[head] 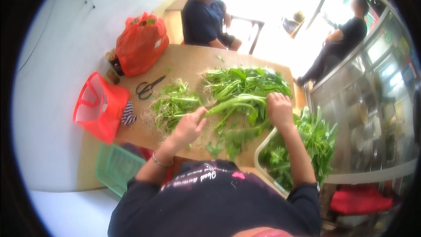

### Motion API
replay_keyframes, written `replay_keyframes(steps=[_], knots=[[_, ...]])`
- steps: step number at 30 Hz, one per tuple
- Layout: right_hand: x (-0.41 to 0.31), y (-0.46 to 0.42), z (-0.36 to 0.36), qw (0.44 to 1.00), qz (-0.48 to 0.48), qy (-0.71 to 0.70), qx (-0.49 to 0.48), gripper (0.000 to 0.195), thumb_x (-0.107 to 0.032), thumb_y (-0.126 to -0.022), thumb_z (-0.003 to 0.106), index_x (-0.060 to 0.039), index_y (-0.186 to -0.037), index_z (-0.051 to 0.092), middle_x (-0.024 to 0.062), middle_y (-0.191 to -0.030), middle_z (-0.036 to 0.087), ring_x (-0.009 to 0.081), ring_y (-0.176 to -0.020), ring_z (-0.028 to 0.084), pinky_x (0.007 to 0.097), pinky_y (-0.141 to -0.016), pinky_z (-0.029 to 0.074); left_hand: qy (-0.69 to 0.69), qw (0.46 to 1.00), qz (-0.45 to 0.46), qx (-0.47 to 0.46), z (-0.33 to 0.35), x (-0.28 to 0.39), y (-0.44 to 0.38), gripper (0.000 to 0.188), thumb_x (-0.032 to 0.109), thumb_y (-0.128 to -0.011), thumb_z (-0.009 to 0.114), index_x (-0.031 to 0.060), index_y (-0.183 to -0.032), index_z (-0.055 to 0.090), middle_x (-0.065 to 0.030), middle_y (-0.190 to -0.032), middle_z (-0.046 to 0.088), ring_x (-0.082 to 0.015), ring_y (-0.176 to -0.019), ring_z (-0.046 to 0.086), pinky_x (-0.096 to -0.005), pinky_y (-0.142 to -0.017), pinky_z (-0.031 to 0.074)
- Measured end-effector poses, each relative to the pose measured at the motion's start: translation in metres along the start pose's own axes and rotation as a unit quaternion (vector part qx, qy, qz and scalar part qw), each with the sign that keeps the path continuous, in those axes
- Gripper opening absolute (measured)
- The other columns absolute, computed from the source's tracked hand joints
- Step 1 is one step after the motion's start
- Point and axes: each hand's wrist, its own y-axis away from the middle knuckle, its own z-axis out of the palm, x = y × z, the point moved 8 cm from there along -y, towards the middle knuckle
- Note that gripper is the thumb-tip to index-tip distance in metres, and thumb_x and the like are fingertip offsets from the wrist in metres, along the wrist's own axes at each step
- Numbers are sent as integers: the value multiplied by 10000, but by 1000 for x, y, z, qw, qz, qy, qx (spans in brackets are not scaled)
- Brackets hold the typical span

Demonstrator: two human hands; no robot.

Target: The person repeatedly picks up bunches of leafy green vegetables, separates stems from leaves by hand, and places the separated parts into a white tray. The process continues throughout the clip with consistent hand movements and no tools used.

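Note:
My left hand (192,125) grips the stem end of a bunch of long leafy greens (241,100), and my right hand (279,108) is closed round its other part, so the stems stretch between both hands above the wooden table (184,59). Behind them lies a large pile of leafy greens with roots (246,80). Beside my left hand is a smaller heap of roots and cut stems (176,105). Loose leaves (233,141) lie on the table nearer to me. Close to my right forearm, a pale tub (260,158) holds more leafy greens (315,138).
Scissors (148,88) lie left of the heap, near a red plastic bag (143,46), an open red bag (111,112) and striped cloth (128,114). A green plastic basket (115,168) is lower left. Two people (202,19) (348,36) sit beyond; a glass cabinet (361,118) stands right.

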Motion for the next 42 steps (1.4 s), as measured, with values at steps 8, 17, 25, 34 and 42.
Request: replay_keyframes(steps=[8, 17, 25, 34, 42], knots=[[71, 7, 4, 876, 286, -375, 97, 217, -184, -1029, 458, -49, -960, 613, 43, -770, 550, 143, -692, 517, 337, -680, 485, 19, 998, 49, 41, 10, 43, -7, 169, 152, -965, 593, 59, -1099, 552, -216, -706, 585, -401, -643, 589, -431, -589, 447], [-45, -13, -43, 988, -62, -42, 136, 97, -94, -883, 603, -52, -955, 554, 74, -846, 563, 248, -763, 599, 369, -643, 511, 78, 997, 10, 1, 12, 26, -3, 189, 211, -990, 570, 55, -1097, 581, -156, -676, 593, -243, -583, 570, -385, -544, 434], [-29, -2, 0, 994, -80, -46, 52, 61, -85, -852, 562, -44, -896, 550, 118, -830, 580, 276, -766, 593, 394, -671, 509, 256, 961, -68, -76, 24, 13, -2, 143, 191, -1009, 579, 55, -1043, 608, 89, -673, 436, 6, -562, 337, -186, -478, 245], [-66, -16, -35, 972, -189, -68, 120, 112, -158, -963, 545, -49, -953, 571, 85, -866, 623, 197, -773, 611, 353, -707, 547, 46, 999, -2, -13, -1, 34, 1, 168, 153, -975, 598, 41, -1098, 620, -26, -627, 516, -73, -551, 451, -272, -513, 372], [-80, -6, -20, 971, -234, -39, 18, 127, -83, -873, 584, -32, -989, 583, 53, -814, 616, 205, -756, 617, 324, -643, 519, 117, 990, -19, -78, 9, 33, -12, 151, 128, -1000, 575, 30, -1094, 641, 78, -704, 501, -10, -600, 378, -207, -510, 288]])
